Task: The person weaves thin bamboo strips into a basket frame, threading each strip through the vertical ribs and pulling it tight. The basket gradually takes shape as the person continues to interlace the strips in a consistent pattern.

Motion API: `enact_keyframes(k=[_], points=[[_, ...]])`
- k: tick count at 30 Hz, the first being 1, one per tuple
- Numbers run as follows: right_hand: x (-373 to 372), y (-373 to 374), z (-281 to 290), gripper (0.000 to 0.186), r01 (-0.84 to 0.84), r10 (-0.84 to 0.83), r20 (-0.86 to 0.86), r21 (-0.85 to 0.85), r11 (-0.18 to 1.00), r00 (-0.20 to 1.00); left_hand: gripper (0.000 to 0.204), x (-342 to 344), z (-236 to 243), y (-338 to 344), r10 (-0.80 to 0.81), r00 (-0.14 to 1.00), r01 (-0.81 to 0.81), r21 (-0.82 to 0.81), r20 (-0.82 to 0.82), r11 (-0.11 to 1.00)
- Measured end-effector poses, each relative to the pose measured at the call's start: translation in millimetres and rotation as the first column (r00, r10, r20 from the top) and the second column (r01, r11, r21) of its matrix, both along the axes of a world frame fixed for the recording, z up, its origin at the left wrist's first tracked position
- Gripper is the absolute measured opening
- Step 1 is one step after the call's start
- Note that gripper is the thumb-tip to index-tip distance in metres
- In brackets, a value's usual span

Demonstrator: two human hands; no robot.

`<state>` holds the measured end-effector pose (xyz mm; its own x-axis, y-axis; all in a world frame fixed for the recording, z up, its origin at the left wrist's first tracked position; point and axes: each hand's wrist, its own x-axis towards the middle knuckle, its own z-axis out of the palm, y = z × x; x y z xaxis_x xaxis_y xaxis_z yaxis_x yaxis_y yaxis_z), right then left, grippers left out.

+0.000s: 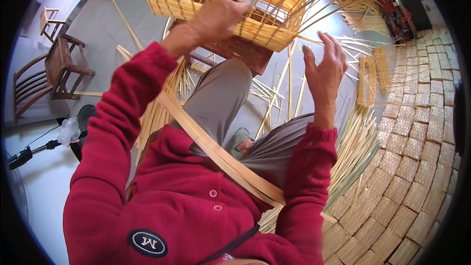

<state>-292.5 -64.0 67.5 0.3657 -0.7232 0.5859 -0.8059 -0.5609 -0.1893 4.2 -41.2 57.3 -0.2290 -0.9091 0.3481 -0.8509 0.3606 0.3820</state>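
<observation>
Basket (pixel 230 5), half woven from pale bamboo strips, sits up on my left knee over a dark wooden block (pixel 240 51), its loose uprights fanning out toward the far side. It looks light and springy to me: the woven wall should be fairly stiff, while the free strips are thin, whippy and likely to split or cut if bent hard. I judge the firm woven rim the best place to grip, not the loose ends.

My left hand (pixel 218 19) lies curled over the near wall of the basket, fingers closed on its rim. My right hand (pixel 324 66) is raised just beside the basket, fingers spread and holding nothing that I can make out, though fine strips cross close to it.

A wide flat bamboo band (pixel 216 152) runs across my lap. The floor (pixel 98 24) is smooth and grey, strewn with loose strips (pixel 358 142). Flat woven mats (pixel 417 152) overlap in rows on my right. Wooden chairs (pixel 54 68) stand on my left by the wall.
</observation>
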Motion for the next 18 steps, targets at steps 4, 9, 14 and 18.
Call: enact_keyframes(k=[4,9,14,18], points=[[14.0,1.5,-4.2,0.022,-0.231,0.246,-0.075,0.168,0.958,0.966,0.028,49.0,10.6,20.8,-0.251,0.962,0.258,0.064,-0.107,0.964],[34.2,21.5,-13.2,0.015,-0.309,0.308,0.068,0.395,0.865,0.949,0.029,48.0,0.1,51.1,-0.054,0.962,0.003,-0.190,-0.267,0.982],[43.7,29.4,-2.2,0.021,-0.277,0.296,0.034,0.470,0.838,0.955,0.025,26.3,-17.0,89.9,-0.026,0.904,-0.157,-0.387,-0.426,0.908],[43.2,28.7,-3.7,0.021,-0.268,0.274,0.060,0.487,0.831,0.960,0.019,-19.6,-15.2,68.0,-0.017,0.890,-0.154,-0.336,-0.455,0.929]])
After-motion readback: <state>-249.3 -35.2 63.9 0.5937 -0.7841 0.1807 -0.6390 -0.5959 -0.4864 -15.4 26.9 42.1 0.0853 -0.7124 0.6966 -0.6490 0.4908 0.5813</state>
